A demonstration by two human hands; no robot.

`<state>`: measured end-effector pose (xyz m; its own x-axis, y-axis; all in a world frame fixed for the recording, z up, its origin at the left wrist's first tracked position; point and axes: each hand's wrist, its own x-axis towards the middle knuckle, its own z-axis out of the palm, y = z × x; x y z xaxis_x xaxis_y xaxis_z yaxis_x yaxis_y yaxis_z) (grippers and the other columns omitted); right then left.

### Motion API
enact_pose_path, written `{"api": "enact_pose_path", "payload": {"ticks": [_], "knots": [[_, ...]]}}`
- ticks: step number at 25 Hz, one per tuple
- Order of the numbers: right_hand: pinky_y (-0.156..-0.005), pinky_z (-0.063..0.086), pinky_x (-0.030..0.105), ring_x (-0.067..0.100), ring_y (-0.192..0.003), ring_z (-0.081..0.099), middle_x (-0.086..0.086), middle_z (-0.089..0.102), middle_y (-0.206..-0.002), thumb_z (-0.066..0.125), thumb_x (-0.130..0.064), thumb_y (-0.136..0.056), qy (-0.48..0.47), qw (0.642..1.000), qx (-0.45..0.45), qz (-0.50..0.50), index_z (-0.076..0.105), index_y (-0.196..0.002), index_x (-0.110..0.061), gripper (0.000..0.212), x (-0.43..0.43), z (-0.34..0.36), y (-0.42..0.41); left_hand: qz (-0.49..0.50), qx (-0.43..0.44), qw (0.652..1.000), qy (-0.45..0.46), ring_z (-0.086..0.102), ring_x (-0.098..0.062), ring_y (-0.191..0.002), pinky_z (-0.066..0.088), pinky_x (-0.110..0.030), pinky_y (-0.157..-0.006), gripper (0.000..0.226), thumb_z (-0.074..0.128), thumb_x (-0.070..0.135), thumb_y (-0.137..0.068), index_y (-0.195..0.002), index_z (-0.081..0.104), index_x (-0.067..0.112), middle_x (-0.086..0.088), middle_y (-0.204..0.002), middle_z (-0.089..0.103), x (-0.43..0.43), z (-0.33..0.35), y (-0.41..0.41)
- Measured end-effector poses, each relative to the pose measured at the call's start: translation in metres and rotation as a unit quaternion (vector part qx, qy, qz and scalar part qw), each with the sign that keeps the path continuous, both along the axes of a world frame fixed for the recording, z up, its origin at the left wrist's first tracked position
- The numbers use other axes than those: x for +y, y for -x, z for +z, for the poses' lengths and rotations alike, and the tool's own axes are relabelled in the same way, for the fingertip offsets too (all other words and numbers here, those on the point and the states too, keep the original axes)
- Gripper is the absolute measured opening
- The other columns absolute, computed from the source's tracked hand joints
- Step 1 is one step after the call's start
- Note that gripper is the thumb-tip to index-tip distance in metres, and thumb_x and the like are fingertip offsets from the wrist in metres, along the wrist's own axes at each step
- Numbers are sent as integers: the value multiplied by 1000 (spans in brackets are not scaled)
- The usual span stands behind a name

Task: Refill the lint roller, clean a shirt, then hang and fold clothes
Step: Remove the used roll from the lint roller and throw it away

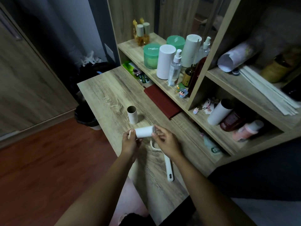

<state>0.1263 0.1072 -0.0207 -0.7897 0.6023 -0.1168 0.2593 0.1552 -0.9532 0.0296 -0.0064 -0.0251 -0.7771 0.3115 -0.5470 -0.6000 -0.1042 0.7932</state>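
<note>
I hold a white lint roll refill (144, 132) sideways over the wooden desk (105, 95). My left hand (130, 141) grips its left end. My right hand (164, 139) pinches its right end, fingers at the rim. Below my hands the white lint roller handle (168, 167) lies on the desk, its frame partly hidden by my right hand. An empty cardboard core (132, 115) stands upright on the desk just beyond the refill. Spare white rolls stand on the shelf (165, 61) and lie in the lower cubby (218, 114).
A dark red notebook (162, 101) lies at the desk's back edge. Shelves at the right hold green jars (150, 55), spray bottles (175, 67), amber bottles and small figures. A bin with a black bag (86, 116) stands left of the desk on the wooden floor.
</note>
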Motion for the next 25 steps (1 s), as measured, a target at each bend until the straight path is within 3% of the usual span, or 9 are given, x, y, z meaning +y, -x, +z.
{"api": "enact_pose_path", "payload": {"ticks": [6,10,11,13,14,19,22,25], "knots": [[-88,54,41,17,-101,66,9,66,-117,58,-37,-86,-147,989,-1,-10,55,-127,-17,46,-2,2,-1,20,22,999,29,56,-19,-78,54,-19,-54,19,46,24,-98,-111,45,10,-18,-110,51,-8,-5,6],[-86,49,37,23,-103,61,9,65,-114,52,-40,-87,-238,970,-43,23,51,-126,-16,46,-18,-3,-8,72,24,996,49,56,-18,-75,51,-26,-65,23,46,25,-98,-115,45,9,-17,-109,51,-18,-8,11],[-84,47,37,24,-100,61,7,67,-109,48,-44,-85,-296,953,-57,45,55,-120,-18,45,-25,-8,-11,86,23,995,53,56,-18,-76,51,-27,-66,27,46,25,-98,-118,45,8,-17,-109,51,-22,-9,14],[-80,36,34,19,-93,62,-4,70,-95,49,-49,-77,-466,876,-84,91,62,-104,-24,38,-39,-25,-17,102,22,993,59,57,-18,-77,50,-27,-65,29,47,26,-98,-120,46,7,-16,-110,51,-30,-10,20],[-78,31,32,16,-91,62,-9,70,-90,55,-50,-73,-508,848,-99,117,64,-96,-27,34,-46,-31,-19,105,22,992,60,57,-18,-78,51,-27,-66,29,47,26,-98,-119,46,8,-16,-110,52,-33,-10,22],[-93,28,38,13,-98,65,-12,71,-85,75,-49,-56,-575,789,-134,168,69,-85,-27,36,-59,-53,-21,97,31,993,61,58,-25,-87,52,-28,-67,28,48,26,-97,-119,46,8,-18,-112,53,-38,-7,22],[-101,29,38,17,-106,61,-7,68,-103,60,-48,-70,-539,824,-103,143,67,-97,-25,36,-62,-47,-20,92,35,993,62,58,-21,-75,50,-28,-62,22,49,28,-97,-112,46,12,-17,-109,53,-38,-7,21],[-90,45,32,17,-105,56,0,62,-113,50,-46,-83,-370,928,-24,42,59,-112,-17,42,-56,-23,-12,84,36,994,66,57,-19,-70,49,-27,-60,20,48,28,-97,-111,46,13,-17,-107,54,-37,-6,21]]}}
